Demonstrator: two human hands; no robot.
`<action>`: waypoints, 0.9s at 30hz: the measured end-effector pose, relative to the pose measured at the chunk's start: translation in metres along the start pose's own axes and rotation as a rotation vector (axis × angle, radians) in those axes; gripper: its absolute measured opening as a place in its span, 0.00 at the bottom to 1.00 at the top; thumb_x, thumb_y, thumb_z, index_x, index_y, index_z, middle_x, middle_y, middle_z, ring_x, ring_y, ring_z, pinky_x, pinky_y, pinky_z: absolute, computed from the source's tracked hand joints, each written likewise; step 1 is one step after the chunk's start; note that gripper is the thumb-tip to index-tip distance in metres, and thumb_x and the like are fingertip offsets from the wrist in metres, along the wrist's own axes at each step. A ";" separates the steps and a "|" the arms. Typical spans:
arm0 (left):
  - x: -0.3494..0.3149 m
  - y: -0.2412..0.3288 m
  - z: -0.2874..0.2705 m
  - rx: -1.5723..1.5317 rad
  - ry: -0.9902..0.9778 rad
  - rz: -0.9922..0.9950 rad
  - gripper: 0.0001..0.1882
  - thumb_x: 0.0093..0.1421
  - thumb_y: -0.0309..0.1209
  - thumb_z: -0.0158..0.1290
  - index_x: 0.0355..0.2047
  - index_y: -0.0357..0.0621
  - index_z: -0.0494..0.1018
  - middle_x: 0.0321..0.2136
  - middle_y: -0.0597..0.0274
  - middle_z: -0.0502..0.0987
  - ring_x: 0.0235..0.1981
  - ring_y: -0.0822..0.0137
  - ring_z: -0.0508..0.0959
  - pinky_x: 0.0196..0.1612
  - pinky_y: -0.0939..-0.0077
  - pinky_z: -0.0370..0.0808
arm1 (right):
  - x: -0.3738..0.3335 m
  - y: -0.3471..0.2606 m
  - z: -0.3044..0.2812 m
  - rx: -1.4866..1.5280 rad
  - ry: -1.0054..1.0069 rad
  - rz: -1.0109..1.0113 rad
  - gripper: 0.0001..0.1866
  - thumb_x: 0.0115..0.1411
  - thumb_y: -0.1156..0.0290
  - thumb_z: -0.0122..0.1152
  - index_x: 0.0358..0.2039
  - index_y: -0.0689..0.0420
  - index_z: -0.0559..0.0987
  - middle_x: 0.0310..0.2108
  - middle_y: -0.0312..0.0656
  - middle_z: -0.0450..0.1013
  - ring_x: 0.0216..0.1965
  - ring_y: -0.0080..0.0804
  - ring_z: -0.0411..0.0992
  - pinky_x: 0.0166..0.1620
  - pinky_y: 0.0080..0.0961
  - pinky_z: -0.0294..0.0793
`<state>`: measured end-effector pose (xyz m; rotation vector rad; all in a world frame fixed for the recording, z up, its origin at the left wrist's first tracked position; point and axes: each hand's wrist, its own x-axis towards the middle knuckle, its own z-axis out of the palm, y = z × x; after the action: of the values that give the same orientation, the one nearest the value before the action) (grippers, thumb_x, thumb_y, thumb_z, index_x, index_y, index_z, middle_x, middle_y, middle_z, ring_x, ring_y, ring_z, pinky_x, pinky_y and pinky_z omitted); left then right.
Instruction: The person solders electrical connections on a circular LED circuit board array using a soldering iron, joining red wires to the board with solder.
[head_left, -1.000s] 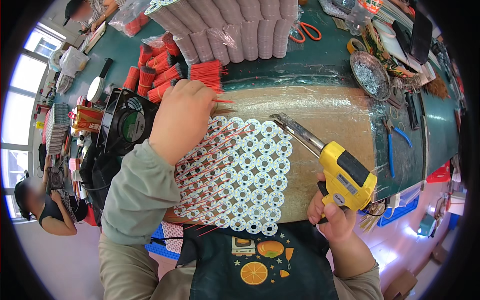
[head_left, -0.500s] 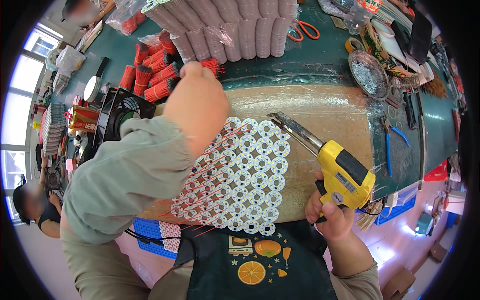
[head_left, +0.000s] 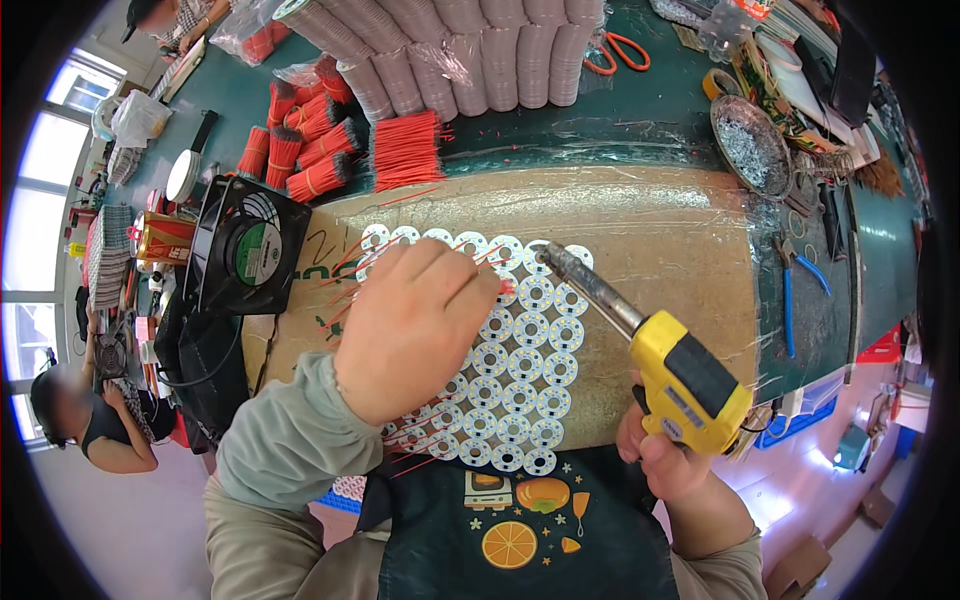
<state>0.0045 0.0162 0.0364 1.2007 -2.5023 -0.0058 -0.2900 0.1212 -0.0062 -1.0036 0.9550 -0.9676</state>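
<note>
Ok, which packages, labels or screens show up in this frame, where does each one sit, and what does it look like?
Round label: hub of the black fan, left of the board; green and white.
Can: lying left of the fan; red and gold.
Clear plastic wrap: around grey stacked rolls, top centre.
Plastic bag: upper left; whitish, crumpled.
Small label: side of the yellow soldering gun in the right hand; pale rectangle.
No screens visible.

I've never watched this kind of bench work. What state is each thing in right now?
Left hand: pinching a red wire over the panel of round white boards.
Right hand: gripping the yellow soldering gun, tip at the panel.
Black fan: blades look still.
</note>
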 end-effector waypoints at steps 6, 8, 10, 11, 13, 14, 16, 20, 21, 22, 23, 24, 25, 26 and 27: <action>-0.017 -0.008 0.019 -0.122 0.122 -0.043 0.15 0.48 0.19 0.64 0.38 0.41 0.79 0.32 0.60 0.76 0.35 0.57 0.77 0.39 0.62 0.75 | -0.013 0.002 -0.004 -0.124 -0.078 -0.003 0.29 0.63 0.59 0.68 0.56 0.64 0.70 0.25 0.35 0.69 0.23 0.25 0.66 0.27 0.25 0.67; -0.018 -0.008 0.020 -0.175 0.119 -0.044 0.15 0.47 0.18 0.64 0.38 0.41 0.80 0.32 0.60 0.77 0.35 0.57 0.77 0.39 0.63 0.76 | -0.017 0.004 -0.003 -0.142 -0.063 0.026 0.40 0.60 0.56 0.72 0.62 0.68 0.64 0.23 0.36 0.66 0.21 0.24 0.64 0.24 0.23 0.68; -0.019 -0.009 0.023 -0.182 0.117 -0.046 0.16 0.47 0.18 0.64 0.38 0.41 0.80 0.32 0.60 0.77 0.35 0.58 0.77 0.39 0.63 0.76 | -0.016 0.002 0.000 -0.178 -0.059 0.052 0.40 0.59 0.57 0.72 0.62 0.68 0.65 0.23 0.37 0.66 0.21 0.24 0.64 0.24 0.23 0.68; -0.020 -0.010 0.024 -0.185 0.115 -0.042 0.16 0.46 0.19 0.64 0.38 0.41 0.80 0.32 0.60 0.77 0.35 0.58 0.78 0.39 0.63 0.76 | -0.015 0.002 0.001 -0.180 -0.062 0.058 0.40 0.59 0.57 0.72 0.62 0.68 0.65 0.23 0.37 0.66 0.21 0.24 0.64 0.24 0.23 0.68; -0.021 -0.010 0.025 -0.179 0.112 -0.045 0.17 0.46 0.19 0.64 0.38 0.41 0.80 0.32 0.60 0.77 0.35 0.58 0.78 0.40 0.63 0.76 | -0.014 0.002 0.003 -0.140 -0.051 0.039 0.39 0.59 0.56 0.72 0.60 0.68 0.67 0.23 0.37 0.66 0.21 0.25 0.64 0.23 0.23 0.67; -0.021 -0.010 0.025 -0.172 0.107 -0.044 0.17 0.45 0.19 0.64 0.39 0.41 0.80 0.33 0.61 0.77 0.35 0.58 0.78 0.40 0.63 0.76 | -0.014 0.002 0.002 -0.144 -0.055 0.042 0.39 0.59 0.56 0.72 0.60 0.68 0.67 0.23 0.37 0.66 0.21 0.25 0.64 0.23 0.23 0.67; -0.021 -0.009 0.025 -0.174 0.104 -0.043 0.17 0.45 0.19 0.63 0.39 0.41 0.80 0.33 0.61 0.77 0.35 0.58 0.78 0.40 0.63 0.76 | -0.013 0.003 0.000 -0.144 -0.051 0.048 0.37 0.59 0.56 0.72 0.58 0.68 0.68 0.22 0.37 0.66 0.20 0.25 0.64 0.23 0.23 0.67; -0.021 -0.010 0.025 -0.180 0.105 -0.030 0.18 0.45 0.19 0.63 0.39 0.41 0.80 0.33 0.61 0.77 0.36 0.58 0.78 0.40 0.63 0.76 | -0.009 -0.001 0.003 -0.163 -0.058 0.038 0.34 0.59 0.57 0.72 0.56 0.67 0.69 0.22 0.36 0.66 0.20 0.25 0.64 0.23 0.23 0.67; -0.022 -0.010 0.025 -0.179 0.106 -0.034 0.18 0.45 0.19 0.63 0.39 0.41 0.80 0.33 0.61 0.77 0.36 0.58 0.78 0.40 0.63 0.76 | -0.009 -0.001 0.003 -0.166 -0.059 0.036 0.33 0.59 0.57 0.71 0.55 0.67 0.69 0.22 0.36 0.66 0.20 0.25 0.64 0.23 0.23 0.67; -0.022 -0.010 0.025 -0.182 0.105 -0.034 0.18 0.45 0.19 0.63 0.39 0.40 0.80 0.33 0.61 0.77 0.36 0.58 0.78 0.41 0.63 0.76 | -0.009 0.000 0.003 -0.168 -0.060 0.034 0.32 0.59 0.58 0.71 0.54 0.66 0.70 0.22 0.36 0.66 0.20 0.25 0.64 0.23 0.23 0.67; -0.022 -0.010 0.025 -0.185 0.103 -0.034 0.18 0.45 0.19 0.63 0.39 0.40 0.80 0.34 0.61 0.77 0.36 0.58 0.78 0.41 0.64 0.76 | -0.009 0.000 0.003 -0.169 -0.064 0.036 0.32 0.59 0.58 0.71 0.54 0.66 0.70 0.22 0.36 0.66 0.20 0.25 0.64 0.23 0.23 0.67; -0.022 -0.010 0.025 -0.186 0.105 -0.036 0.18 0.45 0.19 0.63 0.39 0.40 0.80 0.34 0.61 0.77 0.36 0.58 0.78 0.41 0.64 0.76 | -0.009 -0.001 0.005 -0.152 -0.044 0.044 0.31 0.59 0.58 0.70 0.53 0.66 0.70 0.22 0.36 0.66 0.20 0.25 0.64 0.23 0.23 0.67; -0.022 -0.010 0.025 -0.182 0.108 -0.035 0.17 0.45 0.19 0.63 0.39 0.40 0.80 0.34 0.61 0.77 0.37 0.58 0.78 0.41 0.63 0.76 | -0.009 -0.001 0.006 -0.134 -0.024 0.051 0.29 0.59 0.58 0.70 0.51 0.66 0.70 0.22 0.36 0.66 0.20 0.25 0.64 0.23 0.23 0.67; -0.022 -0.010 0.025 -0.179 0.110 -0.033 0.17 0.45 0.20 0.63 0.39 0.40 0.80 0.34 0.61 0.77 0.37 0.58 0.78 0.42 0.63 0.76 | -0.009 -0.001 0.007 -0.136 -0.025 0.052 0.29 0.59 0.58 0.70 0.51 0.66 0.70 0.22 0.36 0.66 0.20 0.25 0.64 0.23 0.23 0.67; -0.022 -0.010 0.025 -0.179 0.112 -0.035 0.17 0.45 0.20 0.63 0.39 0.40 0.80 0.34 0.61 0.77 0.37 0.58 0.78 0.42 0.63 0.76 | -0.009 -0.001 0.007 -0.153 -0.024 0.051 0.29 0.59 0.58 0.70 0.51 0.67 0.70 0.22 0.36 0.66 0.20 0.25 0.65 0.23 0.23 0.68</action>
<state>0.0166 0.0229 0.0043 1.1393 -2.3286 -0.1634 -0.2862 0.1306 -0.0020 -1.1110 1.0422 -0.8479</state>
